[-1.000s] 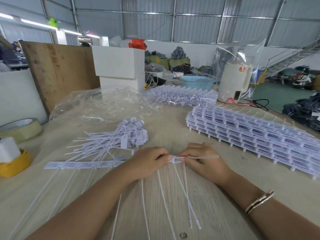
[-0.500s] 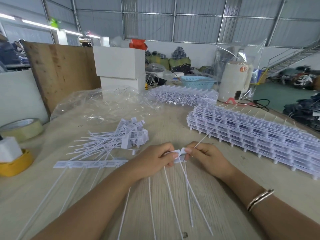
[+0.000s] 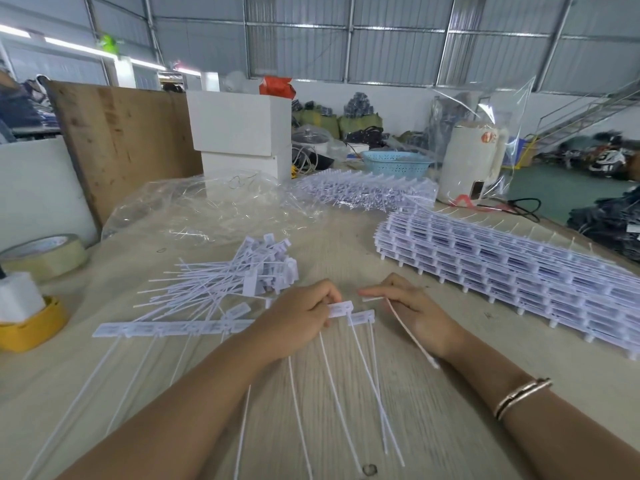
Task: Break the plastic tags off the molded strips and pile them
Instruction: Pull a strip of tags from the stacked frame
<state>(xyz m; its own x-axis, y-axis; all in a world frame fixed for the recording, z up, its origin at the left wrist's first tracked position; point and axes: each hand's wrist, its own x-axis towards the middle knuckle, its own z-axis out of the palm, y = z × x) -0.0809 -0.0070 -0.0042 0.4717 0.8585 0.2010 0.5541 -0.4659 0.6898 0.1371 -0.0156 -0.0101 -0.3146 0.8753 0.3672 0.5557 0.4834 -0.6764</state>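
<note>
Nearest: thin white tails fanned toward the body across the worktop [image 3: 450, 427], hanging from the strip [image 3: 173, 329]. Left hand [image 3: 298, 320] curled on the strip's right end, thumb and fingers pinching a tag head there. Right hand [image 3: 412, 313] pinching a loose tag [image 3: 410, 332] by its tail, stem trailing back over the wrist; apparently just snapped free, head not clearly visible.

Risks, as judgement only: a snap made too far along the stem, leaving a stub or tearing the head; the next tag, hanging askew just right of the left grip, dropping among the tails and tangling; a careless toss missing the pile [image 3: 235, 282] and scattering it; tails snagged under a forearm, dragging the strip.

Pile just beyond the left hand, heads to the right, stems spread left. Stack [image 3: 502, 268] of untouched strips well to the right. Further left, tape roll [image 3: 45, 254] and yellow holder [image 3: 31, 327]. Beyond the pile, crumpled clear bag [image 3: 207, 209]; behind it another bundle of strips, white boxes, plywood sheet, blue basket.

Worktop pale wood grain, slightly scuffed. Room: large shed, corrugated metal walls, strip lights, goods heaped at the far wall, stairs far right.
</note>
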